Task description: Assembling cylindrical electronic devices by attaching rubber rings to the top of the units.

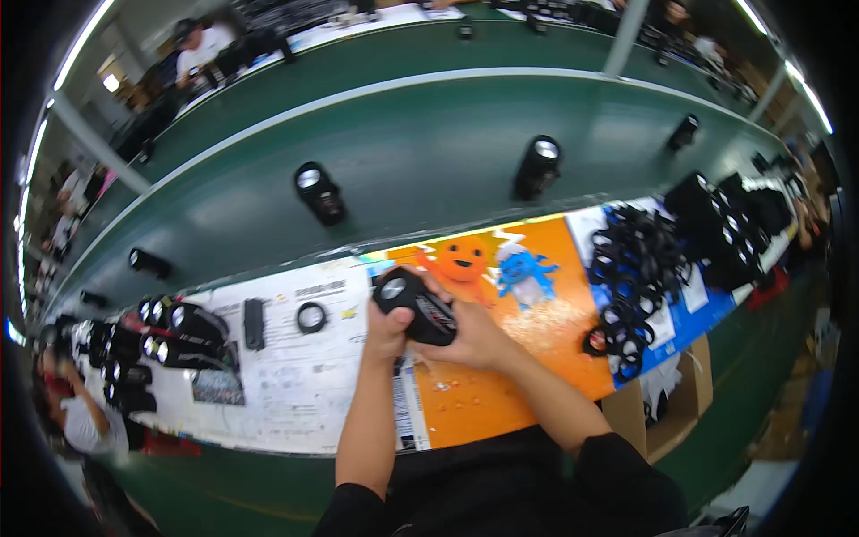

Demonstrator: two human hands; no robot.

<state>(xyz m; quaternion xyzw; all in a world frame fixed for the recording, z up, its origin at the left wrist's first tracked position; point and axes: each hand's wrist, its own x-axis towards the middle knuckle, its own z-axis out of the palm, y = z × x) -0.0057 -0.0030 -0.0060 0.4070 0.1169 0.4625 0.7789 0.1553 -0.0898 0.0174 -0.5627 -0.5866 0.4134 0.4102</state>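
Both hands hold a black cylindrical speaker (419, 309) above the bench, tilted, with its round silver end facing up and away to the left. My left hand (390, 329) wraps the near left side, thumb pressed on the body. Around the right side curls my right hand (469, 338), its fingertips showing past the far edge. Left of the hands, a black ring (311, 317) lies on the white printed sheet. Beside it rests a dark oblong piece (254, 324).
A green conveyor (429, 152) beyond the bench carries several similar speakers (319, 192). More black speakers (188, 336) lie at the left. Black rings (631, 268) are heaped at the right, past the orange cartoon sheet (501, 376). A cardboard box (702, 376) stands below the right edge. Other people sit around.
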